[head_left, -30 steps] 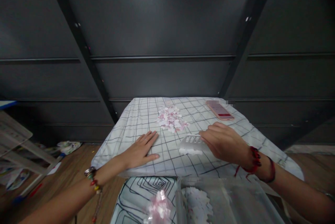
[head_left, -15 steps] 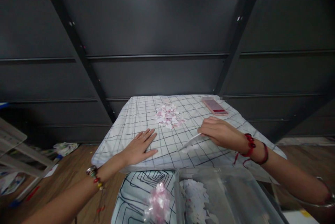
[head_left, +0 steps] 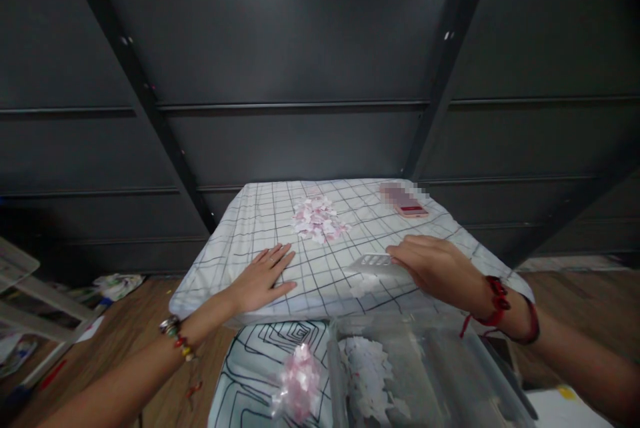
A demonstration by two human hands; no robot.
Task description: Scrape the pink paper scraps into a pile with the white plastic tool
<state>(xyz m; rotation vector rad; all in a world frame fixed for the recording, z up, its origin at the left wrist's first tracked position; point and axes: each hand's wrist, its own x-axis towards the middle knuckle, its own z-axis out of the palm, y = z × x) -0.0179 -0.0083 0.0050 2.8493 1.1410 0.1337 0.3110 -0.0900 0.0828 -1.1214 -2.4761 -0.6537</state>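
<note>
My left hand (head_left: 265, 279) lies flat on the white checked cloth (head_left: 270, 209), fingers spread, holding nothing. My right hand (head_left: 435, 267) pinches the edge of a thin white card-like piece (head_left: 373, 263) with a row of small cut-outs or marks. The piece is tilted just above the cloth, and a few small white bits (head_left: 365, 287) lie under it. Beyond both hands sits a loose pile of small white and pink paper-like pieces (head_left: 319, 220). What exactly the white piece is I cannot tell.
A clear plastic box (head_left: 425, 361) with white cut pieces (head_left: 367, 375) stands at the near edge. Left of it, a pink-filled clear bag (head_left: 300, 381) lies on a patterned cloth (head_left: 245, 375). A pink phone (head_left: 413, 209) rests at the back right. A dark panelled wall (head_left: 295, 141) stands behind.
My right hand has shifted slightly right and turned the white piece, so its flat face with the cut-outs or marks now shows. My left hand stays flat on the cloth.
</note>
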